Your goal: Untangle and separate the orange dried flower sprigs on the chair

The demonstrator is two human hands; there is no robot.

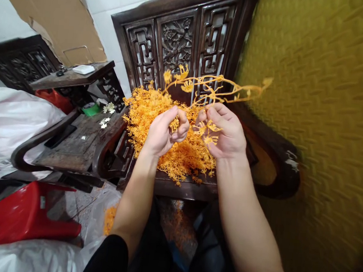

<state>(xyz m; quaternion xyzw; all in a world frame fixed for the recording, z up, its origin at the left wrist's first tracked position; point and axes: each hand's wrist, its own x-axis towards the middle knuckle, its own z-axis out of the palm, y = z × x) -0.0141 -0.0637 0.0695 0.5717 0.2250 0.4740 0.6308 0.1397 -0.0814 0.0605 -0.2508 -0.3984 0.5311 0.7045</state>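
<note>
Both hands are raised over a heap of orange plastic flower sprigs (pixel 144 119) piled on the seat of a dark carved wooden chair (pixel 176 190). My left hand (pixel 167 130) is closed, with a small orange floret showing between its fingers. Close beside it, my right hand (pixel 230 132) is closed too, pinching part of an orange branched plastic stem (pixel 234 89). Several thin florets hang below the right fingers. The stem's bare branches stretch above both hands and off to the right. Exactly where the fingers meet the stem is partly hidden.
To the left are a wooden side table (pixel 74 76), another wooden chair (pixel 74 147) with green tape (pixel 91 109) and white bits, a red plastic stool (pixel 25 219) and white sacks (pixel 12 124). A yellow textured panel (pixel 319 102) stands on the right.
</note>
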